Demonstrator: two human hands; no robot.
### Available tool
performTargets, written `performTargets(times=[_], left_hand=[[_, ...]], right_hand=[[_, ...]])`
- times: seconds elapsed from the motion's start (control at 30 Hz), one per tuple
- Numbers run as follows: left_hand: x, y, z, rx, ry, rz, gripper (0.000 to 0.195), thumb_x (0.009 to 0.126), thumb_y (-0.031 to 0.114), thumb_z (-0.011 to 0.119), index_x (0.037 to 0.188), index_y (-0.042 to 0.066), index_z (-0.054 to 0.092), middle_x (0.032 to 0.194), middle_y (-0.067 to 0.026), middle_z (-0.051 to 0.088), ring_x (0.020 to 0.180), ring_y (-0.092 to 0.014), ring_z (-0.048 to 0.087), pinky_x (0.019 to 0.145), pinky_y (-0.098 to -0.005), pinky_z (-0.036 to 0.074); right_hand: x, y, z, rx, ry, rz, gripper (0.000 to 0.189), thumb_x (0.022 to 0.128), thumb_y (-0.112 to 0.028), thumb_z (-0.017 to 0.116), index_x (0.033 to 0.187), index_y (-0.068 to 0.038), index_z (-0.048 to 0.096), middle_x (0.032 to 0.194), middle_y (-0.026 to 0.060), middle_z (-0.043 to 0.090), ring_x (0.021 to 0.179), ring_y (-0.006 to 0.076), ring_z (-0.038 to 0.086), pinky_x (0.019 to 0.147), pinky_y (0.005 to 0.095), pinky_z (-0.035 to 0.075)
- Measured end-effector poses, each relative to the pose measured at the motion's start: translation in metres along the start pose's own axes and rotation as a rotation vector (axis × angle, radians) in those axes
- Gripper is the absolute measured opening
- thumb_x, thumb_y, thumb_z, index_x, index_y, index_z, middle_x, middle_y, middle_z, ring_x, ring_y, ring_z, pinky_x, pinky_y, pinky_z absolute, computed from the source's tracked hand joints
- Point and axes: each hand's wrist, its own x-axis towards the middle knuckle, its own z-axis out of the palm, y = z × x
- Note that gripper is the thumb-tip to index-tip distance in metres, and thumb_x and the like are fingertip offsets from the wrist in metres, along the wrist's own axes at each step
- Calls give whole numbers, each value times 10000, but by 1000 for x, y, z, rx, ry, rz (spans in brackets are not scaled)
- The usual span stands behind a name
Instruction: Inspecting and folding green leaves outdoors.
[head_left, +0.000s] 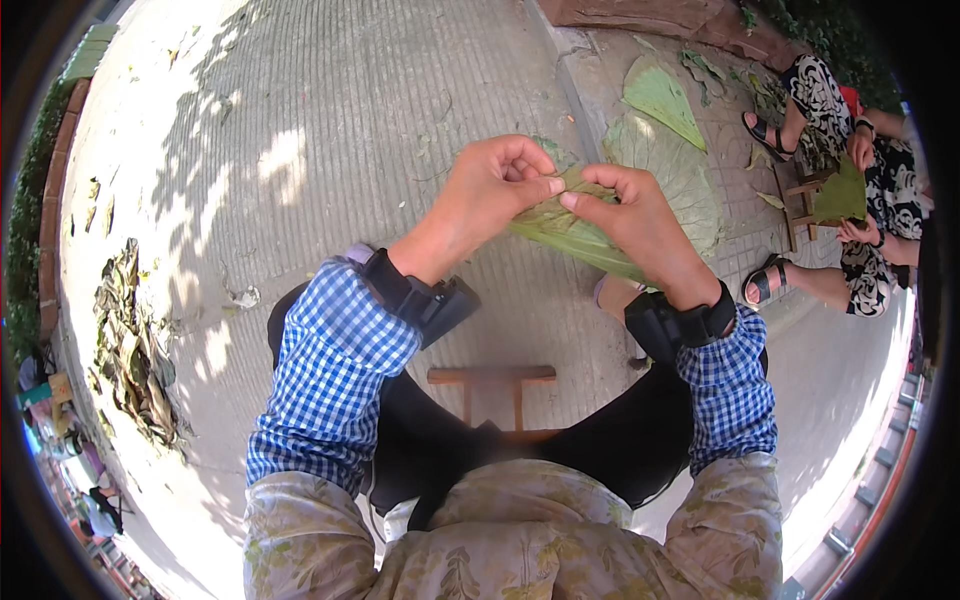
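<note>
Between my two hands is a folded, yellowish-green leaf (581, 244), held up in front of my knees. My left hand (499, 176) pinches its upper edge between thumb and fingertips. Close beside it, my right hand (630, 210) grips the same edge with thumb and forefinger, so the thumbs nearly meet. The leaf slants down to the right, and part of it is hidden behind my right hand. Beyond it, a broad green leaf (667, 169) with spreading veins, perhaps a lotus leaf, lies on the ground. Another folded green leaf (660, 97) lies against its far side.
A wooden stool (491, 375) stands between my knees. To the right, a seated person (825, 97) in patterned clothing holds a green leaf (840, 195) over a small wooden stool (802, 199). A heap of dried brown leaves (135, 352) lies on the ridged concrete (360, 90) at left.
</note>
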Motion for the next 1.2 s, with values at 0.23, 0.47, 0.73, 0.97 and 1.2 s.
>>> performTargets(times=[0.23, 0.47, 0.73, 0.97, 1.2], left_hand=[[-4, 2, -16, 55, -99, -111, 101, 839, 75, 684, 916, 16, 656, 751, 33, 601, 680, -31, 541, 602, -189, 422], [-5, -4, -16, 64, -77, -64, 38, 856, 64, 661, 854, 33, 639, 739, 38, 604, 662, -23, 539, 596, -185, 422], [-6, 3, -13, 97, -119, -72, 42, 855, 61, 657, 859, 34, 625, 730, 45, 593, 650, -19, 527, 589, -184, 408], [-7, -1, -19, 239, -185, -117, 74, 830, 46, 670, 866, 27, 608, 735, 36, 567, 698, -35, 516, 642, -210, 413], [-6, -4, -16, 213, -168, -46, 82, 845, 61, 651, 826, 29, 578, 750, 38, 562, 698, -32, 502, 633, -209, 399]], right_hand=[[-1, -3, -8, 79, 19, 47, 149, 876, -142, 652, 940, -9, 672, 806, -22, 642, 740, 33, 545, 655, 206, 440], [-1, -4, -9, 80, 19, 92, 159, 881, -151, 651, 936, -3, 668, 802, -24, 636, 740, 36, 547, 655, 205, 438], [0, -3, -4, 202, 117, 45, 213, 912, -200, 629, 872, 5, 671, 740, -44, 610, 700, 18, 518, 617, 192, 414], [2, 4, -7, 200, 140, 24, 248, 928, -214, 607, 855, 17, 661, 746, -39, 608, 685, 17, 507, 599, 195, 408], [3, 4, -5, 248, 212, -4, 236, 932, -213, 603, 886, 11, 659, 758, -33, 614, 687, 22, 518, 607, 196, 415]])
